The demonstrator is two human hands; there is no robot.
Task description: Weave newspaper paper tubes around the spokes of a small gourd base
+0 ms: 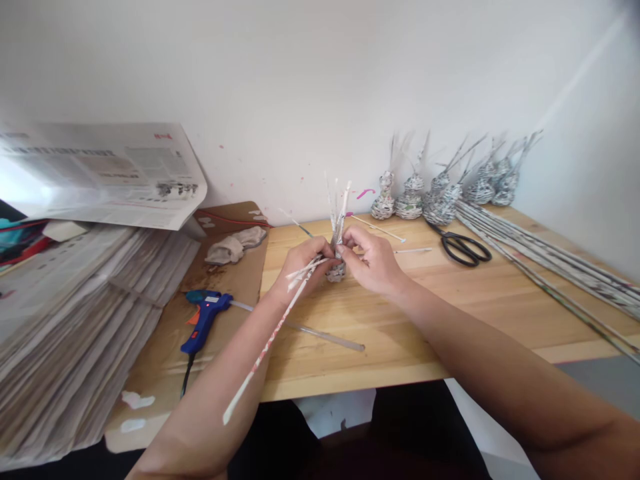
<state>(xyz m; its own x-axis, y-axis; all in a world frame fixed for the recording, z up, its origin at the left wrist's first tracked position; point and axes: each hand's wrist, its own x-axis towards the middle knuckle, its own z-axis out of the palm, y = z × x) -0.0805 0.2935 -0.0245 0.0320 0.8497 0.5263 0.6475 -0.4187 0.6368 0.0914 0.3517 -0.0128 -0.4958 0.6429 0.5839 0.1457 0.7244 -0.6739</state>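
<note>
Between my hands, a small woven newspaper piece [336,272] stands over the wooden table, with several rolled paper strips [345,200] sticking up from its top. My left hand [307,263] grips its left side, thumb and fingers closed at the base of the strips. My right hand [373,257] pinches at the same spot from the right. A long rolled paper strip [273,337] runs from the pinch down over my left forearm. The fingertips partly hide the woven part, so the exact hold of each finger is unclear.
A blue glue gun [206,323] lies on cardboard [240,280] at left, near a glue stick [325,335] and a crumpled cloth [235,245]. Stacked newspapers [110,313] fill the left. Black scissors [466,249], paper rods [550,257] and several woven gourd shapes [384,200] are at right.
</note>
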